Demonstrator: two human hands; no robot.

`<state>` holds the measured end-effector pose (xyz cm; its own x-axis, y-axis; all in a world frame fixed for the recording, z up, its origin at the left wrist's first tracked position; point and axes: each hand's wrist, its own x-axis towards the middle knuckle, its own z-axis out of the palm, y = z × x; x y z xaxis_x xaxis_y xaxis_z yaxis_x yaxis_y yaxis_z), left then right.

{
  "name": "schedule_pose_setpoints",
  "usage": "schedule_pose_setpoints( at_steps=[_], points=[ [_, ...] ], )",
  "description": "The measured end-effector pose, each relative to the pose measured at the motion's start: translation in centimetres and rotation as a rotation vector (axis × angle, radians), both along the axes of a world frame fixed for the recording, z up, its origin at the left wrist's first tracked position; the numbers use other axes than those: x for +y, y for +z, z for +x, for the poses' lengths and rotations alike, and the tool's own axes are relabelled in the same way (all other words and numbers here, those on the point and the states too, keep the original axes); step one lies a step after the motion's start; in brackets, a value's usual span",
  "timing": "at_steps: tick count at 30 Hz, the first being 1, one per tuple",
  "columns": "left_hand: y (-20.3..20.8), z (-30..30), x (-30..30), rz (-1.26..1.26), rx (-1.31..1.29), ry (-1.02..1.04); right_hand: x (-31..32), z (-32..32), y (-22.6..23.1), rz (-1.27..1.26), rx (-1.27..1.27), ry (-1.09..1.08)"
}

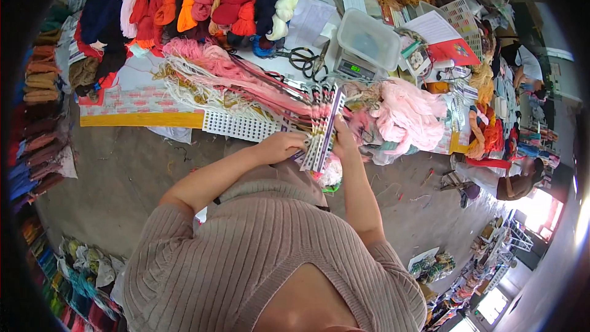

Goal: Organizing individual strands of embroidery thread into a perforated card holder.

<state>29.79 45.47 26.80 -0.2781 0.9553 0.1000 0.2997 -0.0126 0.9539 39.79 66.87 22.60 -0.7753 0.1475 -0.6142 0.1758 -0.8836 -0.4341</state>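
In front of my waist, at the near edge of the table (141,120), my right hand (345,139) grips the right side of a long white perforated thread card (321,138). Pink, dark and pale yarn strands are looped along the card. From it a long bundle of pink and white yarn (246,86) trails left across the table. My left hand (284,147) is closed at the card's left edge, its fingertips bent inward; whatever it pinches is too small to make out. Another white perforated card (239,124) lies at the table edge beside my left forearm.
Black-handled scissors (304,60) lie beyond the card, beside a digital scale (355,70) bearing a clear plastic tub (369,38). Pale pink yarn (409,114) is heaped to the right. Colourful skeins (203,0) line the back. Other people (519,181) are at the far right.
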Motion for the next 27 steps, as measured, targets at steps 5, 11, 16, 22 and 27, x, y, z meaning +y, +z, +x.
schedule_pose_setpoints(
  at_steps=[5, 11, 16, 22, 27],
  points=[
    [-5.5, -1.4, -1.5, -0.068, -0.894, 0.014, -0.5, -0.7, 2.5, 0.068, -0.21, 0.021],
    [-19.9, -6.2, -3.7, -0.881, -0.155, 0.179, 2.4, 5.8, 7.3, 0.31, -0.059, -0.017],
    [-14.1, -16.0, -4.2, -0.216, -0.05, 0.606, 11.8, 25.0, 12.2, 0.552, -0.24, -0.81],
    [-21.9, -26.8, -22.7, -0.995, 0.326, 1.122, 16.5, 26.3, 11.7, 0.523, -0.087, -0.814],
    [-13.6, -12.1, -4.2, -0.638, 0.828, 0.863, 10.2, 14.8, 9.1, 0.657, -0.061, -0.645]
  ],
)
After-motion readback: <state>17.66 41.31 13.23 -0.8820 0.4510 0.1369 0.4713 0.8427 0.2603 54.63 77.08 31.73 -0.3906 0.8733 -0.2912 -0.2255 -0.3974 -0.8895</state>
